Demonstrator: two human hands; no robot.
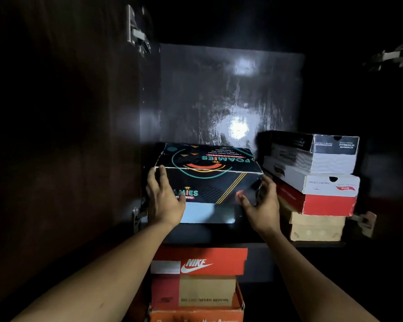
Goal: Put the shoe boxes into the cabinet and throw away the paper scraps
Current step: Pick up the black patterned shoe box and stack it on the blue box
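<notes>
A black Foamies shoe box (209,173) sits on the upper shelf of a dark cabinet (219,233), its front end facing me. My left hand (163,198) lies flat against the box's front left corner, fingers straight and reaching up to the lid edge. My right hand (261,201) presses the front right corner, its fingers bending round the box's side. No paper scraps show in this view.
A stack of several shoe boxes (316,182) stands at the right of the same shelf, close to the black box. Below the shelf an orange Nike box (199,261) tops another stack. Open cabinet doors with metal hinges (137,31) flank both sides.
</notes>
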